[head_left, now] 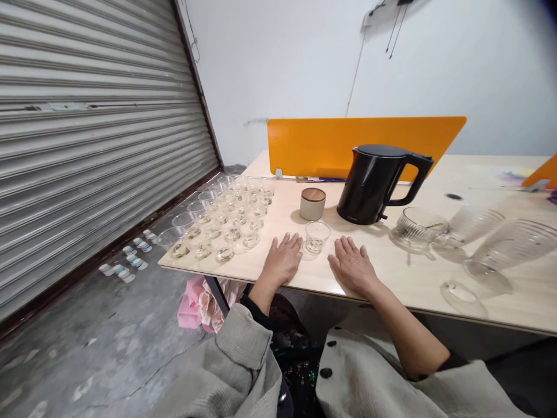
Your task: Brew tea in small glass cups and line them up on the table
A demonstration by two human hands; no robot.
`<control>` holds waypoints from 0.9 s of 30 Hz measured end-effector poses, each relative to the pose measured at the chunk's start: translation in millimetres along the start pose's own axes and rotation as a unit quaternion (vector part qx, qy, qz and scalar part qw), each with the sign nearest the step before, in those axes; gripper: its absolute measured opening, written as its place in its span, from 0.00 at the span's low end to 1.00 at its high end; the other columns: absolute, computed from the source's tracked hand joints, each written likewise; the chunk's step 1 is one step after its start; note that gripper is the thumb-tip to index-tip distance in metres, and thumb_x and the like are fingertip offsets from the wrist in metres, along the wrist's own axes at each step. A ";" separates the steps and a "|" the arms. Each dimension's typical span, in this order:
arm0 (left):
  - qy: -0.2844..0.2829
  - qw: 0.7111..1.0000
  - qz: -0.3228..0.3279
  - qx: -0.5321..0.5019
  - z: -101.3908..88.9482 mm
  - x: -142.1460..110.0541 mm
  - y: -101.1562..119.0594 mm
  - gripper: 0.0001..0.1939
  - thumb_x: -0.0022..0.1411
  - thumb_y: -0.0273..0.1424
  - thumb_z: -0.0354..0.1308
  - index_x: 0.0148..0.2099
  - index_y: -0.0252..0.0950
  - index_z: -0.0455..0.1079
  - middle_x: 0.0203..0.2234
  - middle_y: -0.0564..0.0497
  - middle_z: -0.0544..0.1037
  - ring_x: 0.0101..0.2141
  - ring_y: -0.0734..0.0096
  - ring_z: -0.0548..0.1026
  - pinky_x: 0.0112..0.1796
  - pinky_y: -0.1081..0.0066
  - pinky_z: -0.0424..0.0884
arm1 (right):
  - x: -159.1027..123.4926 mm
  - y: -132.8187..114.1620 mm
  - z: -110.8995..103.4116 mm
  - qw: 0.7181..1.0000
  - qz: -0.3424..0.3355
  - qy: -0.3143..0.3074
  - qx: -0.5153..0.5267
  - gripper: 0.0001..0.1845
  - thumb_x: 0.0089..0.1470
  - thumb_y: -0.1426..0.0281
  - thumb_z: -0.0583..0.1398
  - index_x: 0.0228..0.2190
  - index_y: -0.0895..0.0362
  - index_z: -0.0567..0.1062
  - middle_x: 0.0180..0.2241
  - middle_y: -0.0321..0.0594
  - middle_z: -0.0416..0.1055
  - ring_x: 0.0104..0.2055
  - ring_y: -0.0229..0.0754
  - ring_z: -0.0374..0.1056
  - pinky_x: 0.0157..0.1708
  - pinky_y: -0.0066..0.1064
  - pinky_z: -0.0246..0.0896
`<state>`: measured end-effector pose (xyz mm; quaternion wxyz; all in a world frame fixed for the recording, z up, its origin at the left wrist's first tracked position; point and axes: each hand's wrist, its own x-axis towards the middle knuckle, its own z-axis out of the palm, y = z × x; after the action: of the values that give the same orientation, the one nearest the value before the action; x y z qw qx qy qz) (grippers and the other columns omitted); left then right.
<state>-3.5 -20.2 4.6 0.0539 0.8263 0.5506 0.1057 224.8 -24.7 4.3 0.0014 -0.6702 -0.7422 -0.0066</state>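
Note:
My left hand (282,259) lies flat, palm down, on the table's front edge, fingers stretched forward and holding nothing. On the other side, my right hand (351,265) rests palm down in the same way, also without anything in it. Between the two stands a clear plastic cup (317,237) with a little liquid and some dark bits at its bottom. Just behind the cup is a small pale canister (312,206) with a wooden lid. A black electric kettle (369,188) stands beyond my right hand, its handle pointing right.
Many clear cups (232,232) with liquid crowd the table's left end. A ribbed glass cup (420,225) sits on a saucer at right, beside stacked clear cups (516,244) lying down and a clear lid (463,297). An orange divider (322,145) stands behind; small bottles (124,273) are on the floor.

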 end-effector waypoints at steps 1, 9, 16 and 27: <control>-0.001 1.000 0.000 0.000 -0.4 0.0 0.2 0.29 0.76 0.35 0.38 0.75 0.39 0.52 0.75 0.51 0.51 0.74 0.55 0.47 0.70 0.42 0.45 | 0.2 0.2 0.4 1.000 0.000 0.001 0.001 0.38 0.70 0.57 0.41 0.71 0.67 0.52 0.75 0.53 0.41 0.77 0.54 0.35 0.72 0.57 0.33; -0.001 1.000 0.001 0.004 0.4 0.9 0.6 0.29 0.76 0.36 0.38 0.75 0.39 0.52 0.75 0.50 0.51 0.74 0.55 0.47 0.70 0.44 0.45 | 0.0 0.1 0.4 1.000 -0.002 0.005 0.000 0.37 0.70 0.58 0.42 0.71 0.66 0.53 0.75 0.54 0.42 0.77 0.55 0.35 0.72 0.57 0.33; -0.003 1.000 -0.003 0.007 2.5 1.9 -0.9 0.29 0.77 0.37 0.38 0.75 0.39 0.51 0.75 0.50 0.51 0.74 0.55 0.46 0.71 0.45 0.45 | -0.1 0.0 0.5 1.000 -0.002 0.007 -0.005 0.38 0.70 0.58 0.42 0.71 0.67 0.53 0.74 0.54 0.43 0.77 0.55 0.36 0.72 0.57 0.34; 0.006 1.000 0.000 0.008 4.4 1.6 -1.6 0.29 0.77 0.37 0.38 0.75 0.39 0.52 0.74 0.49 0.52 0.74 0.56 0.47 0.70 0.46 0.45 | -0.3 -0.4 -0.3 1.000 -0.003 0.011 0.003 0.37 0.70 0.58 0.42 0.71 0.66 0.54 0.74 0.55 0.44 0.77 0.55 0.37 0.71 0.57 0.34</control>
<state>-3.3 -18.0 0.1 0.0441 0.8263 0.5514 0.1062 224.4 -25.1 4.6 0.0120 -0.6677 -0.7442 -0.0115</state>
